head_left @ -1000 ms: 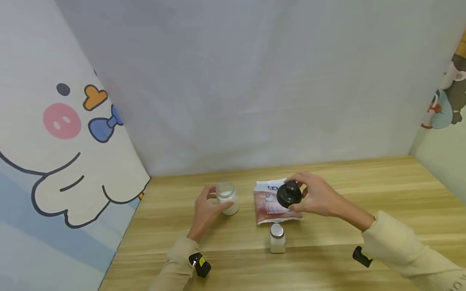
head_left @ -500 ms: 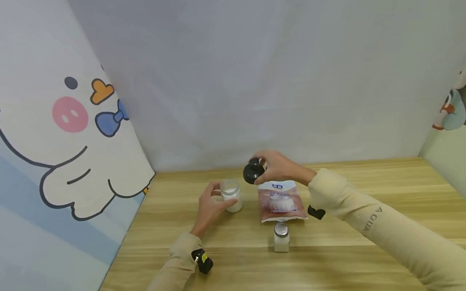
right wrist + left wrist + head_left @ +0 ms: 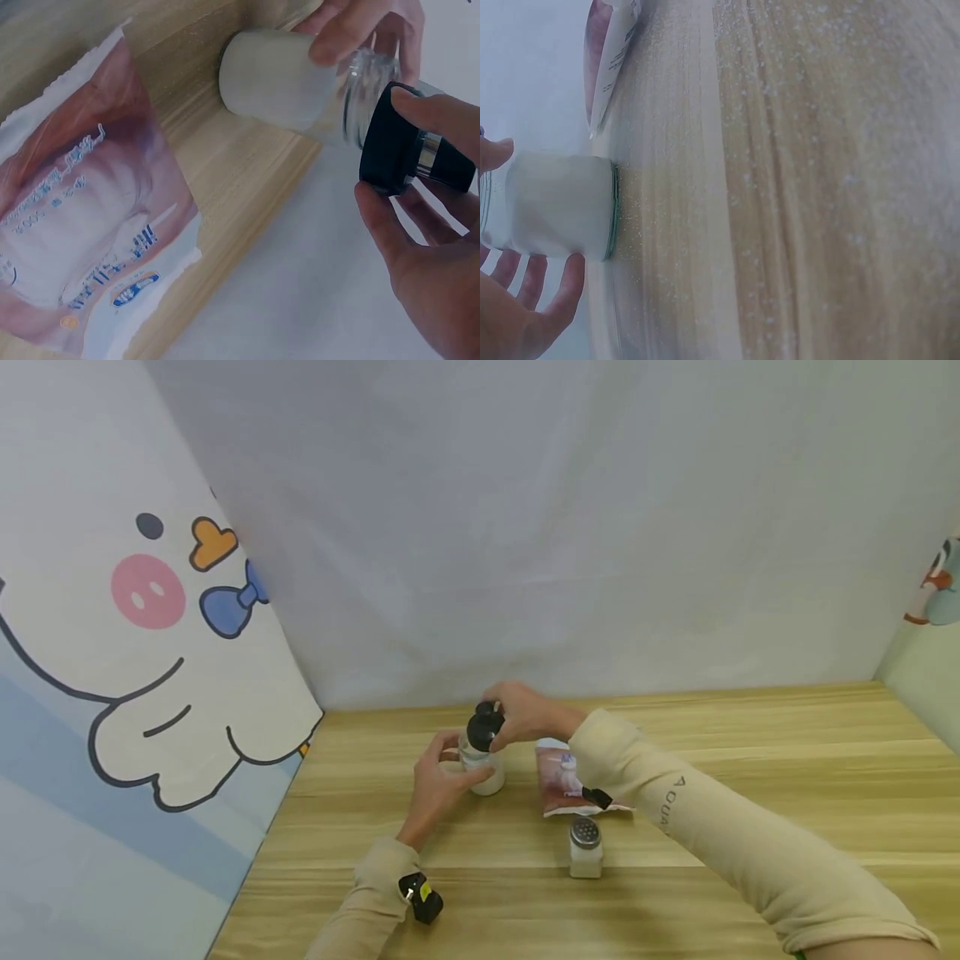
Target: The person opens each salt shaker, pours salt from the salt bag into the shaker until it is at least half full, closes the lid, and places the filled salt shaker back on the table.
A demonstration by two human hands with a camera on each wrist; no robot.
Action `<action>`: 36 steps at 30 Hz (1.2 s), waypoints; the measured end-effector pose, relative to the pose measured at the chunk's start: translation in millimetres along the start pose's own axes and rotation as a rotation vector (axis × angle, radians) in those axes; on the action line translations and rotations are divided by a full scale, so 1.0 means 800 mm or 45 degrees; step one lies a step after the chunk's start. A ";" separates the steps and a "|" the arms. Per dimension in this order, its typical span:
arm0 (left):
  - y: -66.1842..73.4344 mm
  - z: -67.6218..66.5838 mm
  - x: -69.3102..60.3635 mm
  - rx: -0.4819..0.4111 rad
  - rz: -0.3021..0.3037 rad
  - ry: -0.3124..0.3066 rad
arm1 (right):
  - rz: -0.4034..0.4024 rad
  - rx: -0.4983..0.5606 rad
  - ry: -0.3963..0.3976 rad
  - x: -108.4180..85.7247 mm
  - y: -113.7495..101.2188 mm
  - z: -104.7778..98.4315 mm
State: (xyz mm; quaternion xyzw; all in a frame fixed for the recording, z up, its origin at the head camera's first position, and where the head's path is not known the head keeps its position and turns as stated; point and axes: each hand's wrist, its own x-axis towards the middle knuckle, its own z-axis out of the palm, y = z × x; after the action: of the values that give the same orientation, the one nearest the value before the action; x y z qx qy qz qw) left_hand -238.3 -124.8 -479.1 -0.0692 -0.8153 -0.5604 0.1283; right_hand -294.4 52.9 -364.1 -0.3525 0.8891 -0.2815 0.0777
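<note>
A glass jar (image 3: 277, 79) of white granules stands upright on the wooden table. My left hand (image 3: 441, 783) grips its side, thumb in front and fingers around the back. In the left wrist view the jar (image 3: 559, 204) shows between thumb and fingers. My right hand (image 3: 528, 717) pinches a black lid with a knob (image 3: 485, 728) by its edge. That lid (image 3: 390, 142) is at the jar's mouth in the right wrist view; whether it is seated on the rim I cannot tell.
A brown and white printed bag (image 3: 557, 777) lies right of the jar, partly behind the right sleeve. Nearer stands a small shaker (image 3: 586, 852) with a perforated metal top. White grains (image 3: 772, 187) are scattered on the table (image 3: 712, 877). A pale curtain (image 3: 525, 527) hangs behind.
My right hand has carried the black lid leftward from above the bag to the jar's mouth. The left hand keeps its hold on the jar.
</note>
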 end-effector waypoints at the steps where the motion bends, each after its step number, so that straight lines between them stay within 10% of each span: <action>1: 0.007 -0.001 -0.002 -0.009 -0.003 -0.004 | 0.001 0.006 -0.009 0.000 -0.001 0.002; 20: -0.003 0.002 -0.008 -0.007 -0.021 0.022 | -0.044 -0.027 -0.019 0.005 -0.006 0.027; 36: 0.000 0.001 -0.012 -0.019 -0.023 -0.008 | -0.331 -0.032 -0.071 0.007 -0.004 0.026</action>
State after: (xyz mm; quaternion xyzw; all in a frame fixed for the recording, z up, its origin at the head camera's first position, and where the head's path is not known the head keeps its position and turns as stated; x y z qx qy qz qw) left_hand -229.1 -124.1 -482.4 -0.0644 -0.8122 -0.5673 0.1200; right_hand -289.4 38.3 -378.8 -0.4733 0.8369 -0.2682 0.0610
